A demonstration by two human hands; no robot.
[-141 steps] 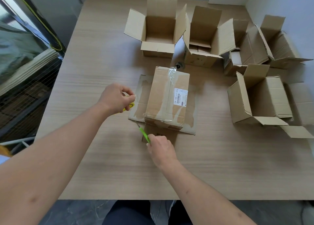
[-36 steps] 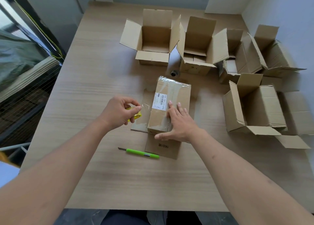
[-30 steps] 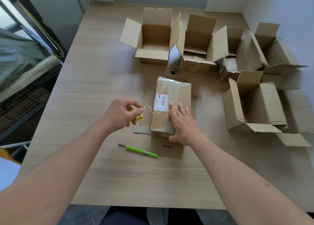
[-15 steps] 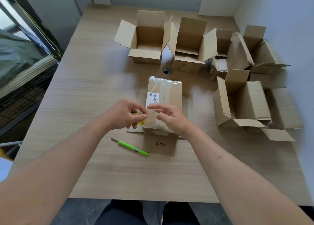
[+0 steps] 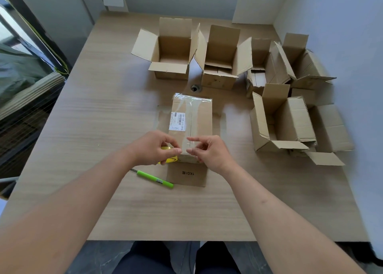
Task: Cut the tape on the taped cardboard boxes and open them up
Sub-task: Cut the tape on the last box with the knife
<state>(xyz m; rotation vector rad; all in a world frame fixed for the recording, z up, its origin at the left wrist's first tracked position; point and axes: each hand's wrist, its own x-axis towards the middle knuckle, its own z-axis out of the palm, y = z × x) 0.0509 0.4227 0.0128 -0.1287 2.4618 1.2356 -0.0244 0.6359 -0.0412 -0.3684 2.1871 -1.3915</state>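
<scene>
Lying nearest: slim green utility knife (image 5: 155, 179) flat on the pale wooden table (image 5: 103, 118), beside a loose cardboard flap (image 5: 186, 174).
Left hand (image 5: 154, 148): fingers curled round a yellow tape roll (image 5: 168, 158), thumb at the box's near corner.
Right hand (image 5: 209, 150): fingers curled, pinching clear tape at the near edge.
Taped brown cardboard box (image 5: 191, 126): closed, table centre, white label on top.
Opened cardboard boxes (image 5: 174, 52): clustered far and right.

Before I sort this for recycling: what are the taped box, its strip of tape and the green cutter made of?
Taped box: matte brown corrugated cardboard. Tape: clear glossy plastic film, glare at the far edge. Green cutter: smooth, likely plastic body; grey tip looks like metal.
</scene>
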